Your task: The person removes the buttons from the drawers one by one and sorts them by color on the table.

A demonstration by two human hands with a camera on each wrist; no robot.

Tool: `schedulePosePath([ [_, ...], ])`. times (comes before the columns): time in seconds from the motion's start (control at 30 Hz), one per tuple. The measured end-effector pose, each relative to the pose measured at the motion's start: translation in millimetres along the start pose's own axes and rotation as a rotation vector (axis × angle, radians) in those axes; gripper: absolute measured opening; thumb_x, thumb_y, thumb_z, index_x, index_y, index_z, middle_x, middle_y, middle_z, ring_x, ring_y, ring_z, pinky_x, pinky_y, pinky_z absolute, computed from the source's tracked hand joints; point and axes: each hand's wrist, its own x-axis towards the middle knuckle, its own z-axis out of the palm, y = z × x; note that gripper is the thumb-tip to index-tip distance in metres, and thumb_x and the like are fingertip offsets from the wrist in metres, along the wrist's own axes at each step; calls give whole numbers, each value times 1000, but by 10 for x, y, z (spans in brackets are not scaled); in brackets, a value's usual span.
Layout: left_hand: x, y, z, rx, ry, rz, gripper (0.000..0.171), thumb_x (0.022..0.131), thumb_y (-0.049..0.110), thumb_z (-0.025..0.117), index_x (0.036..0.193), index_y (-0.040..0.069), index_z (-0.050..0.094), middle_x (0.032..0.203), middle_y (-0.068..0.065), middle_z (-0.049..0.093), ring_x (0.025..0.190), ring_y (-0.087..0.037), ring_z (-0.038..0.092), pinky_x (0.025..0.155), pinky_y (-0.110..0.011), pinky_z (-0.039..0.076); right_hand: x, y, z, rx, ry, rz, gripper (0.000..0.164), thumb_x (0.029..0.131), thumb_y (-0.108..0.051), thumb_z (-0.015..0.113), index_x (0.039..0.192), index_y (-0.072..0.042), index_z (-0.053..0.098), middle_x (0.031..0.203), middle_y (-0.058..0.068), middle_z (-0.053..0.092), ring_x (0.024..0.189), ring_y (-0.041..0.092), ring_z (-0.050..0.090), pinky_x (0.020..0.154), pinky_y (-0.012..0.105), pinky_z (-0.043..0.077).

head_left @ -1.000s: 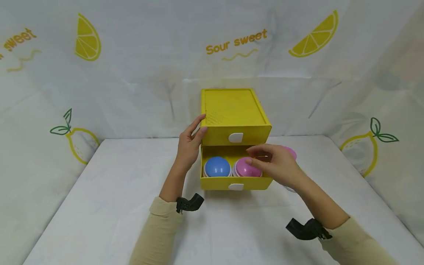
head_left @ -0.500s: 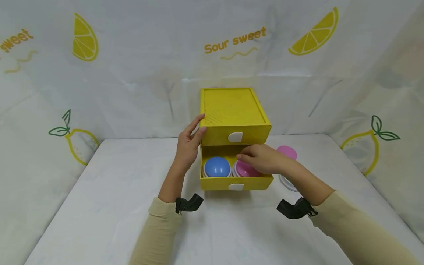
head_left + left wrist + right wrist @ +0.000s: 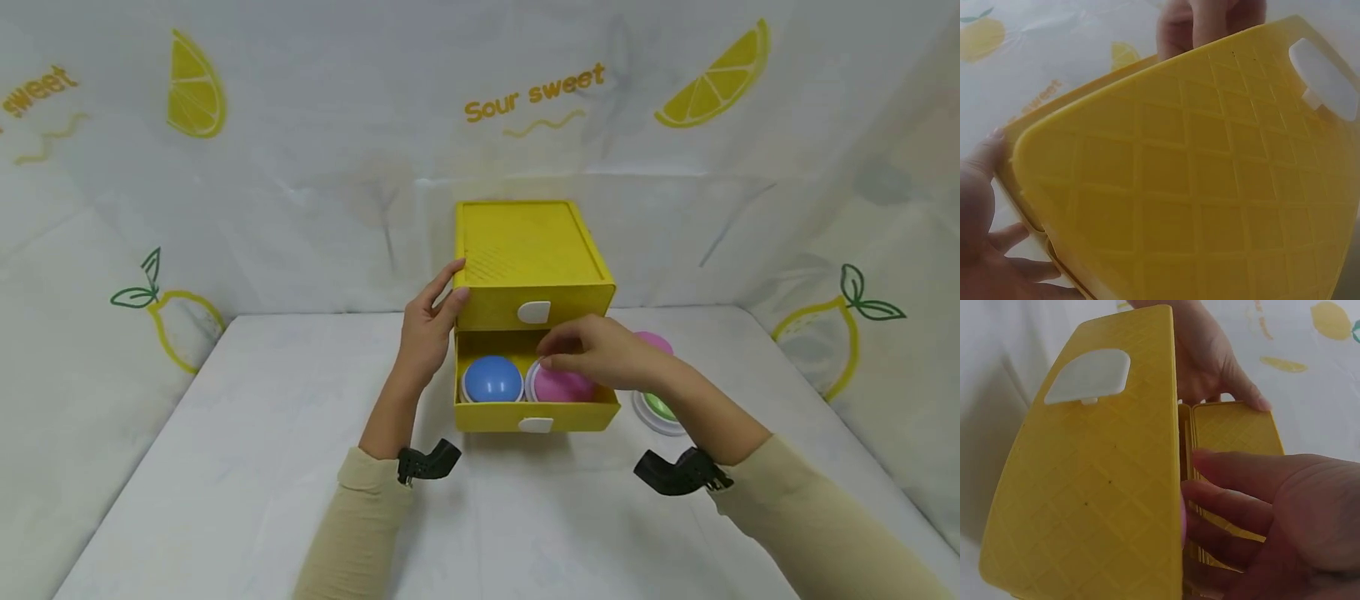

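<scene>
A yellow two-drawer box [image 3: 532, 242] stands with its lower drawer [image 3: 491, 417] pulled out. In that drawer sit a blue dome-shaped piece with a pale rim [image 3: 492, 379] and a pink one with a white rim [image 3: 561, 387], side by side. My left hand [image 3: 425, 337] rests against the box's left side, thumb at the front corner, fingers spread along the wall. Over the drawer's right half, my right hand [image 3: 607, 354] reaches in, its loosely bent fingers right at the pink dome's top. The right wrist view shows those fingers [image 3: 1235, 509] behind the drawer front, which hides most of the pink dome.
On the white table [image 3: 262, 467], right of the box, lie a green dome with a pale rim [image 3: 660, 407] and another pink piece [image 3: 655, 340], both partly behind my right forearm. A lemon-printed white sheet [image 3: 322, 150] hangs behind the box.
My right hand first moved left and in over the pink dome, then lifted slightly, its thumb and forefinger parting. The pink dome's white rim shows more now. My left hand stays put.
</scene>
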Motion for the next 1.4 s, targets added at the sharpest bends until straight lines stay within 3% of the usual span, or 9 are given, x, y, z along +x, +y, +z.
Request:
schedulePosePath([
  [0.37, -7, 3, 24, 8, 7, -2, 46, 104, 33, 56, 150, 31, 50, 162, 7, 38, 143, -16, 48, 114, -39, 44, -34, 76, -9, -37, -41, 12, 34, 91, -18, 75, 123, -6, 73, 122, 11, 72, 114, 29, 61, 98, 46, 54],
  [0.6, -14, 2, 25, 21, 13, -6, 45, 104, 34, 56, 150, 33, 50, 162, 8, 37, 143, -15, 48, 114, -39, 45, -26, 94, -1, 32, -50, 34, 32, 88, -21, 79, 118, -10, 75, 112, 6, 73, 101, 21, 60, 88, 33, 52],
  [1.0, -1, -12, 24, 13, 2, 5, 46, 105, 32, 55, 151, 31, 49, 162, 8, 37, 142, -17, 50, 114, -41, 46, -62, 178, 4, 86, -37, 3, 30, 86, -25, 81, 115, -18, 77, 110, 3, 72, 98, 21, 58, 83, 30, 53],
  [1.2, -17, -2, 29, 16, -2, 18, 46, 106, 31, 54, 151, 30, 49, 163, 8, 37, 142, -18, 51, 114, -42, 46, -127, 256, 18, 144, 85, -4, 32, 84, -26, 84, 114, -15, 78, 95, 4, 71, 86, 20, 57, 71, 23, 51],
  [1.4, -22, -5, 17, 22, -2, 20, 46, 106, 31, 54, 151, 29, 49, 162, 7, 38, 141, -19, 52, 113, -42, 46, -265, 310, 23, 330, 280, 110, 41, 87, -31, 81, 122, -14, 73, 117, 5, 70, 99, 21, 65, 80, 23, 58],
])
